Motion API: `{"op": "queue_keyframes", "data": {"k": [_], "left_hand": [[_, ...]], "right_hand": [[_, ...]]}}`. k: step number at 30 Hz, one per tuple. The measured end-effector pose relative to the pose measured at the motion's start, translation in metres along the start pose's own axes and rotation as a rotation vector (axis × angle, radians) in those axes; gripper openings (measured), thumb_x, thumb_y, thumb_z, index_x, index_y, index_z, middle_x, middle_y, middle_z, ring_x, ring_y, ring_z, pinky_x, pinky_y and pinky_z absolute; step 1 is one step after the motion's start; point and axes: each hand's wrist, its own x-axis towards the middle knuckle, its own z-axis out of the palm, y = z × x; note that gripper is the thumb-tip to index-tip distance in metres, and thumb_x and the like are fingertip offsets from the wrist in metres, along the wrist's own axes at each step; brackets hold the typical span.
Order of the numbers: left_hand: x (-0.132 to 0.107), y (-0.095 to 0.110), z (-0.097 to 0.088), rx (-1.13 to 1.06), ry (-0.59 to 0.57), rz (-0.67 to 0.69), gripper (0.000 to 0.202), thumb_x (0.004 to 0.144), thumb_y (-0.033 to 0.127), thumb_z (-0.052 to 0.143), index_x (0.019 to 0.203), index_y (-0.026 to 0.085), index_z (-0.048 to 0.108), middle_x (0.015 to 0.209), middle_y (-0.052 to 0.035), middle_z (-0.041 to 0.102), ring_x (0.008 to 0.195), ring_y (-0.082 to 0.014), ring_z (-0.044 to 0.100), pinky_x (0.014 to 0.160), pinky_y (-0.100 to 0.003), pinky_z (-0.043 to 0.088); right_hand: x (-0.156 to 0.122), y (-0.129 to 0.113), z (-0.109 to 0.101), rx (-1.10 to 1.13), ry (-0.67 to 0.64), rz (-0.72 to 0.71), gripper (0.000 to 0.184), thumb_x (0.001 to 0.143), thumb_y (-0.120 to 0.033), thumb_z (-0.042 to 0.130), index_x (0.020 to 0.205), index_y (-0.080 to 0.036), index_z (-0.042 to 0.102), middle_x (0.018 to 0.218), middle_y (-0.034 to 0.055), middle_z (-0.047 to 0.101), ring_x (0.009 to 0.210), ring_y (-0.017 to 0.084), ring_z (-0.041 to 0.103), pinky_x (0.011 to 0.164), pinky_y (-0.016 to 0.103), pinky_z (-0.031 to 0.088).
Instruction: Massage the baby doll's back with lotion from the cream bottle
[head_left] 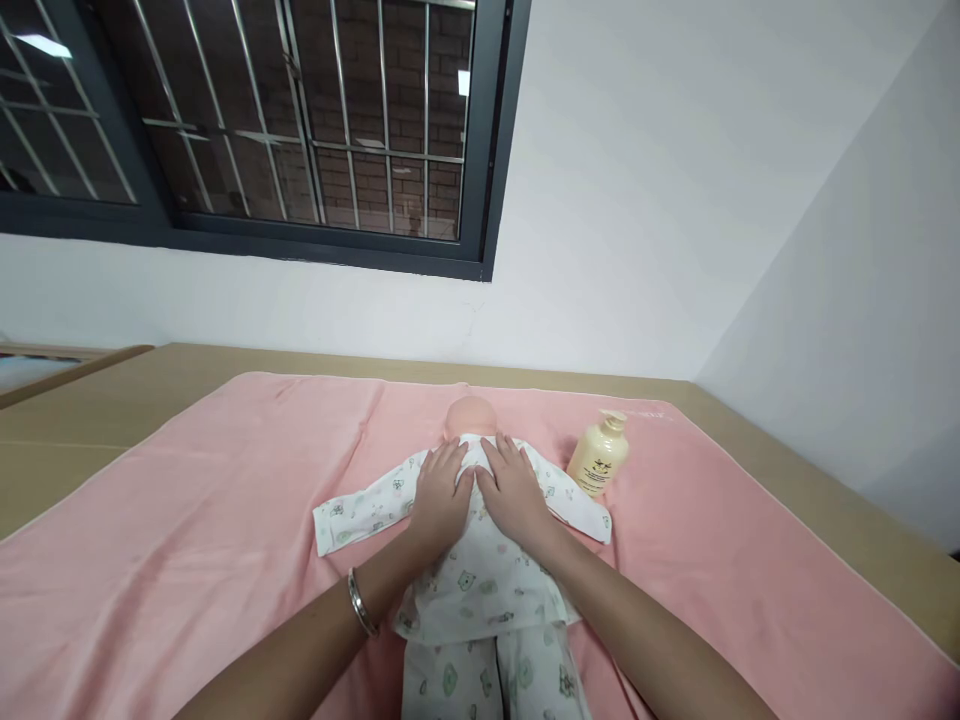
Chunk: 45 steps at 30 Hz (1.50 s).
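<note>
A baby doll [471, 416] lies on a pink blanket, its head toward the wall and its face not visible. It wears a white patterned top [480, 575] and matching trousers [451, 680], sleeves spread out to both sides. My left hand [441, 490] rests flat on the left side of the doll's upper body, fingers stretched toward its head. On the right side, my right hand [513, 490] lies flat in the same way, the two thumbs close together. A silver bangle [361, 603] circles my left wrist.
The pink blanket [225, 540] covers much of the wooden table [810, 490]. A cream-coloured pump bottle [600, 455] stands beside the doll's right-hand sleeve. Behind the table rise a white wall [615, 200] and a dark-framed window [491, 150] with metal bars.
</note>
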Motion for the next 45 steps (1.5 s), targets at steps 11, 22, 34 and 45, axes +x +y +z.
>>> {"op": "queue_keyframes", "data": {"k": [11, 22, 34, 45], "left_hand": [[-0.019, 0.020, -0.002, 0.067, -0.020, 0.071, 0.045, 0.096, 0.025, 0.035, 0.136, 0.016, 0.053, 0.146, -0.0107, 0.051, 0.142, -0.0273, 0.036, 0.117, -0.053, 0.029], [0.007, 0.008, -0.007, 0.108, -0.099, -0.110, 0.049, 0.099, 0.030, 0.029, 0.140, 0.013, 0.048, 0.151, -0.0155, 0.043, 0.145, -0.0283, 0.030, 0.117, -0.056, 0.024], [0.005, 0.014, -0.008, 0.066, -0.107, -0.061, 0.047, 0.098, 0.028, 0.031, 0.139, 0.017, 0.050, 0.149, -0.0105, 0.047, 0.143, -0.0277, 0.034, 0.117, -0.056, 0.025], [-0.012, 0.017, -0.006, 0.022, -0.042, -0.033, 0.053, 0.089, 0.017, 0.036, 0.140, 0.015, 0.048, 0.147, -0.0111, 0.050, 0.140, -0.0249, 0.040, 0.118, -0.050, 0.028]], "right_hand": [[0.019, 0.016, -0.011, 0.103, 0.118, -0.031, 0.050, 0.091, -0.028, 0.046, 0.138, -0.013, 0.053, 0.146, 0.0126, 0.049, 0.139, 0.024, 0.038, 0.117, 0.043, 0.023], [-0.016, -0.016, -0.027, -0.161, -0.129, -0.165, 0.054, 0.098, -0.027, 0.031, 0.147, -0.005, 0.039, 0.154, 0.0187, 0.035, 0.144, 0.031, 0.028, 0.118, 0.046, 0.020], [-0.024, -0.022, -0.040, -0.180, -0.193, -0.145, 0.053, 0.099, -0.028, 0.029, 0.147, -0.009, 0.041, 0.152, 0.0183, 0.039, 0.142, 0.032, 0.033, 0.116, 0.049, 0.023], [-0.024, -0.016, -0.045, -0.152, -0.201, -0.113, 0.054, 0.097, -0.030, 0.036, 0.147, -0.011, 0.040, 0.150, 0.0206, 0.041, 0.141, 0.034, 0.034, 0.112, 0.051, 0.028]]}}
